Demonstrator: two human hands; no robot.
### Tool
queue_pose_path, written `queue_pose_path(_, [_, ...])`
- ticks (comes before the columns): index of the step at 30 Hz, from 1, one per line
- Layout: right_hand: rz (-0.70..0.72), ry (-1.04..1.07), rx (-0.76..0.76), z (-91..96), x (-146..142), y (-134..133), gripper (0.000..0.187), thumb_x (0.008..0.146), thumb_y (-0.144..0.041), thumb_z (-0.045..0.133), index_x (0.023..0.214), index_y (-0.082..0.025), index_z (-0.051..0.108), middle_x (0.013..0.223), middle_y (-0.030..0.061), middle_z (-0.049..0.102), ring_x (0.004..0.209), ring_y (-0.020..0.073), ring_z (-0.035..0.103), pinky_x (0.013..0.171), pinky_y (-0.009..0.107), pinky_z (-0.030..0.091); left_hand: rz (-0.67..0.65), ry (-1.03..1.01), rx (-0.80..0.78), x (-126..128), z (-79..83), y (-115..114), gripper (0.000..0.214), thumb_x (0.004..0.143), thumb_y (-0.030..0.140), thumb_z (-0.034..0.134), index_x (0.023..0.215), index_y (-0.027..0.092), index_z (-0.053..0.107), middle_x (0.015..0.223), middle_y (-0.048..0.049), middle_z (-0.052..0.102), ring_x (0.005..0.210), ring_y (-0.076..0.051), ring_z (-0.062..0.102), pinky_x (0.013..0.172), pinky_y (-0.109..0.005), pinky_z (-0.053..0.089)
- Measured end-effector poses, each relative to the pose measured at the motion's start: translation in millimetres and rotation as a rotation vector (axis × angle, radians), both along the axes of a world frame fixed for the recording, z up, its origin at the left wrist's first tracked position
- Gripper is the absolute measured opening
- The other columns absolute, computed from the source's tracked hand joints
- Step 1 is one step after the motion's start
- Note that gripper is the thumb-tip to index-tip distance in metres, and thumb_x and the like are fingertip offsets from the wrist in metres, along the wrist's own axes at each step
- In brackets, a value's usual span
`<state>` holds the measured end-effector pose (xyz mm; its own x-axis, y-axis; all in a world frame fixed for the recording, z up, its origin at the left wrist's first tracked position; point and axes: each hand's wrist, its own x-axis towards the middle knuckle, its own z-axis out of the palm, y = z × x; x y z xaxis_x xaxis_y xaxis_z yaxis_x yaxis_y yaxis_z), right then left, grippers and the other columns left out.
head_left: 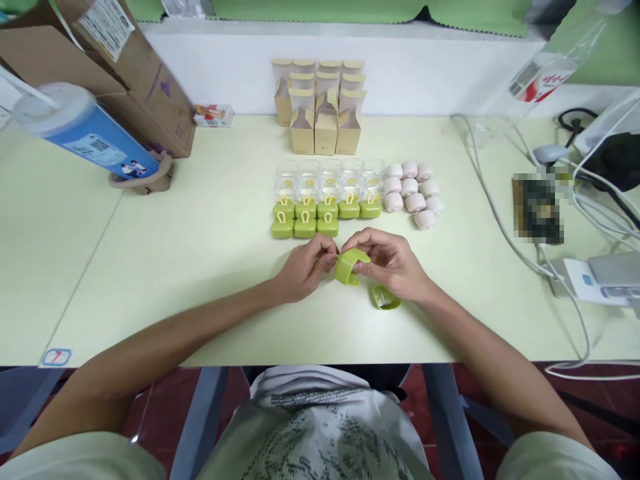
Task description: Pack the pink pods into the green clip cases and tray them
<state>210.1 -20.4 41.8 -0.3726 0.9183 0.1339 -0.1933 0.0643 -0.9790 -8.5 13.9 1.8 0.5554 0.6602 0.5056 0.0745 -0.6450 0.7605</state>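
Both hands up just off the desk (pixel 200 267), mid-front. My left hand (pixel 304 268) pinches one edge of the green shell (pixel 350 265); my right hand (pixel 393 263) grips the opposite edge, fingers curled narrow around it. A second green piece (pixel 385 297) lies flat just beside my right wrist, close to the near desk edge. Finished green cases (pixel 305 220) sit in rows just beyond my knuckles. Open desk to the left; cables (pixel 493 207) crowd the right.
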Motion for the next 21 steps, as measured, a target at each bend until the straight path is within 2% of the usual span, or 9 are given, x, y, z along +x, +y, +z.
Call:
queue_pose_path(11, [0.007, -0.014, -0.106, 10.0, 2.2, -4.9, 0.029, 0.087, -0.034, 0.094, 0.104, -0.018, 0.076, 0.084, 0.0008, 0.074, 0.068, 0.0116, 0.066, 0.060, 0.023, 0.057, -0.008, -0.029, -0.058, 0.8, -1.0, -1.3, 0.027, 0.117, 0.044, 0.042, 0.100, 0.024, 0.048, 0.074, 0.0058, 0.056, 0.058, -0.010, 0.052, 0.058, -0.024, 0.043])
queue_pose_path(21, [0.038, 0.019, -0.143, 1.5, 0.1, -4.7, 0.034, 0.089, -0.040, 0.092, 0.108, -0.020, 0.071, 0.079, 0.0010, 0.075, 0.066, 0.0178, 0.073, 0.065, 0.033, 0.064, 0.023, -0.037, -0.096, -0.4, -4.3, -3.1, 0.027, 0.117, 0.045, 0.043, 0.101, 0.024, 0.049, 0.074, 0.0052, 0.056, 0.058, -0.010, 0.054, 0.057, -0.025, 0.043])
